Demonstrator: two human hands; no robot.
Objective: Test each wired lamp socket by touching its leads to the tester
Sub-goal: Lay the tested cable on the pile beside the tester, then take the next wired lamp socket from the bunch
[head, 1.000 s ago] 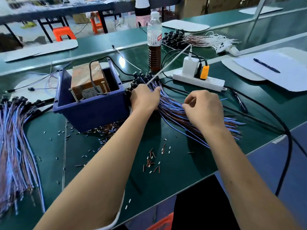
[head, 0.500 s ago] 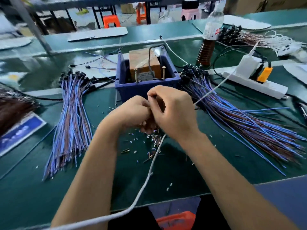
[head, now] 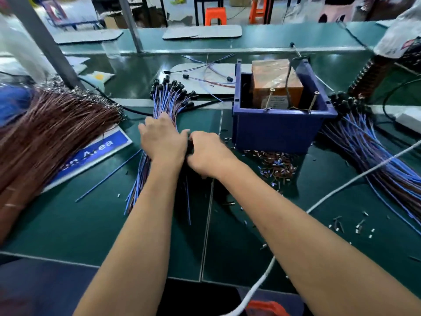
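Both hands meet over the left socket bundle (head: 164,103), a sheaf of blue and brown leads with black sockets fanned at its far end, lying on the green worktop (head: 68,224) just left of the blue bin (head: 278,131). Left hand (head: 163,139) lies palm down on the bundle's middle, fingers fairly straight and spread over the wires. Right hand (head: 210,153) sits just beside it, touching it, fingers curled under; something dark shows between the two hands but what the right one grips cannot be told. Blue bin holds the tester (head: 276,87), an orange-brown block with two screws standing up at its near edge. Second socket bundle (head: 373,151) lies right of the bin, sockets toward the far side, leads running toward the near right. Pile of cut insulation bits (head: 276,164) in front of the bin, more bits scattered over the worktop. Loose sockets with leads (head: 216,76) lie behind the left bundle. Thick mass of brown wires (head: 45,135) at far left, partly over a blue sign (head: 95,153). White cable (head: 341,185) crosses from right edge toward the near edge.
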